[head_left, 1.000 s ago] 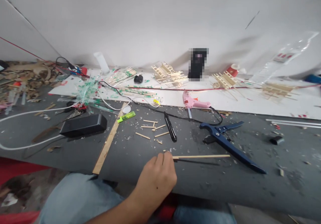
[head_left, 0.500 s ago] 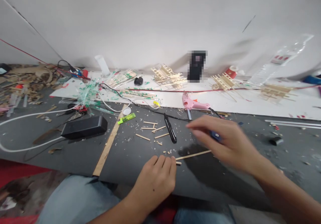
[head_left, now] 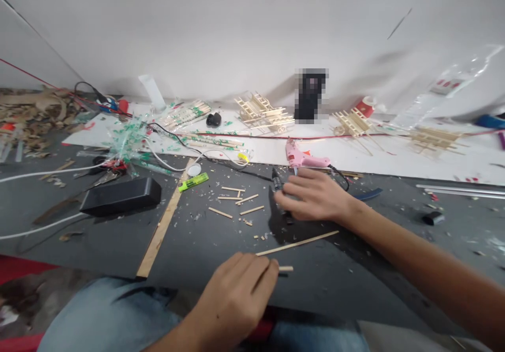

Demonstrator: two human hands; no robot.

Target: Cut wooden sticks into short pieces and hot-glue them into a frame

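My left hand point(head_left: 236, 291) is closed near the table's front edge, its fingers pinching a short wooden stick point(head_left: 286, 269) that pokes out to the right. A longer thin wooden stick point(head_left: 300, 243) lies on the table just beyond those fingers. Farther forward, my right hand point(head_left: 310, 197) has its fingers wrapped over a black marker point(head_left: 276, 178); the marker's middle is hidden under them. Several short cut sticks point(head_left: 231, 198) and tiny offcuts lie to the left of the marker. Behind the right wrist is a dark blue object point(head_left: 369, 194), partly covered by the arm.
A pink glue gun point(head_left: 307, 160) rests just past my right hand. Small stick-built carts point(head_left: 262, 112) stand on the white board point(head_left: 260, 153) along the wall. To the left are a wooden strip point(head_left: 158, 236), a yellow-green packet point(head_left: 193, 182) and a black box point(head_left: 122, 195).
My right hand has moved left and down onto the marker, which has shifted right. The left hand has drawn slightly toward me with the short stick, away from the long one.
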